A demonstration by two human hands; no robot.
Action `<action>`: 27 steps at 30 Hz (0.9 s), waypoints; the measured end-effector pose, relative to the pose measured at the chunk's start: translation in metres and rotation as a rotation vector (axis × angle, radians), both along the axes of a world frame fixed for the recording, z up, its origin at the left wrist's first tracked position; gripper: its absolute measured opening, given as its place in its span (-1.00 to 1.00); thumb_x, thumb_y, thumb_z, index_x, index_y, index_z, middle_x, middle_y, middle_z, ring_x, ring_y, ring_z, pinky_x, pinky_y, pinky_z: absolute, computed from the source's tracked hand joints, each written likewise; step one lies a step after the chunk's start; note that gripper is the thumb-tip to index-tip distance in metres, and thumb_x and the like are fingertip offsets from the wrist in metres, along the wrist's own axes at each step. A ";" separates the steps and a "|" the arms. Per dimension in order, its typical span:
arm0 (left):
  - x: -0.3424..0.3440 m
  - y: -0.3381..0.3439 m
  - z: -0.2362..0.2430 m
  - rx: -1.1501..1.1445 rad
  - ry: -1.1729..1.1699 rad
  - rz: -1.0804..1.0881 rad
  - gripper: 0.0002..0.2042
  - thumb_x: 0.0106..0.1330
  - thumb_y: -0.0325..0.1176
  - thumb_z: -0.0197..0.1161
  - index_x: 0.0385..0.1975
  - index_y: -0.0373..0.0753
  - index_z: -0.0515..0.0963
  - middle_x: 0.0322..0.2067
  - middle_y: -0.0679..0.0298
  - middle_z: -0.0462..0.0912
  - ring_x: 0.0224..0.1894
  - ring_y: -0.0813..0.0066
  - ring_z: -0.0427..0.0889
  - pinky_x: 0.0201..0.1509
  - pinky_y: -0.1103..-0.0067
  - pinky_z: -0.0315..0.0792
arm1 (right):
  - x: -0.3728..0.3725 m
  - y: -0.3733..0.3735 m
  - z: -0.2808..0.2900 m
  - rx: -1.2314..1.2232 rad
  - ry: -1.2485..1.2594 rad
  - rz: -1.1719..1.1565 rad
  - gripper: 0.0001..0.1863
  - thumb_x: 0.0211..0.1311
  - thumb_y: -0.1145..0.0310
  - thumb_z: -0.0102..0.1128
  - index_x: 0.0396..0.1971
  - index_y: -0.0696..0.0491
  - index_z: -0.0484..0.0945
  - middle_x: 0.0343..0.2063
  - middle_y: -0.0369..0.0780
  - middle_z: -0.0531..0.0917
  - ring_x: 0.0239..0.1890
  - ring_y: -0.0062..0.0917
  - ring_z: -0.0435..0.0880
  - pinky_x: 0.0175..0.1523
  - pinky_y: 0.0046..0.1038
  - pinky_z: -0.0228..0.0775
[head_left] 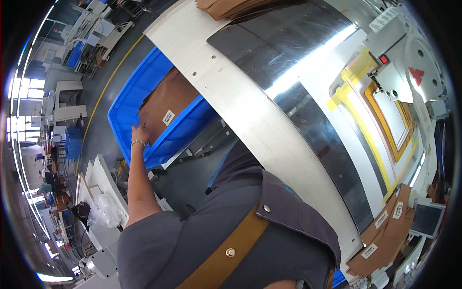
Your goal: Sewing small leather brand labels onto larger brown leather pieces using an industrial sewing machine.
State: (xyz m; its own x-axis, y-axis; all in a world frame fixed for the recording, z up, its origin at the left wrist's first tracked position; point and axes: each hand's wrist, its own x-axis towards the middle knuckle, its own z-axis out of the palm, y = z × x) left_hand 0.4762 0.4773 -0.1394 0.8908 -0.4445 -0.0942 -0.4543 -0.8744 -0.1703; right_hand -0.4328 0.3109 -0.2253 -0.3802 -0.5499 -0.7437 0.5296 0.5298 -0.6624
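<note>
The bin [130,103] is showing a bright, plain blue on its walls and rim. The flat bags [168,103] lying inside it are showing an even brown, each carrying a small white label with dark print. The left hand [140,134] is wearing a bracelet [138,142] of pale green and white beads. The sleeve [159,245] is showing a plain dark grey, and the strap [226,253] crossing it is showing tan brown with silver studs. The table [231,91] is showing an off-white edge beside a shiny silver-grey sheet. The frames [380,125] are showing yellow and orange. The floor line [103,91] is showing yellow.
</note>
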 end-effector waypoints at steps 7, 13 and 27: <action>-0.098 -0.221 0.153 -0.927 -0.063 -0.872 -0.75 0.51 -0.50 0.26 0.11 -0.37 0.68 0.36 0.09 0.58 0.23 0.25 0.66 0.11 0.47 0.64 | -0.004 0.051 0.007 -0.082 -0.103 -0.331 -0.68 0.38 0.26 0.28 -0.01 0.14 0.69 -0.28 -0.20 0.83 -0.33 -0.40 0.83 -0.23 -0.36 0.69; -0.307 -0.316 0.259 -1.060 0.844 -1.716 -0.69 0.54 -0.52 0.13 0.21 -0.35 0.60 0.27 -0.13 0.62 0.16 -0.01 0.71 0.12 0.29 0.64 | -0.021 0.136 0.012 -0.136 -0.167 -0.716 -0.68 0.38 0.28 0.27 0.02 0.15 0.67 -0.28 -0.20 0.83 -0.33 -0.38 0.83 -0.23 -0.35 0.69; -0.537 -0.240 0.317 -0.732 2.569 -1.847 -0.65 0.39 -0.36 0.37 0.10 -0.43 0.66 0.05 0.01 0.80 -0.16 0.15 0.82 -0.20 0.56 0.66 | -0.047 0.179 0.352 0.030 0.751 0.186 -0.60 0.48 0.46 0.24 0.24 0.24 0.57 -0.18 -0.20 0.80 -0.19 -0.61 0.77 -0.05 -0.59 0.58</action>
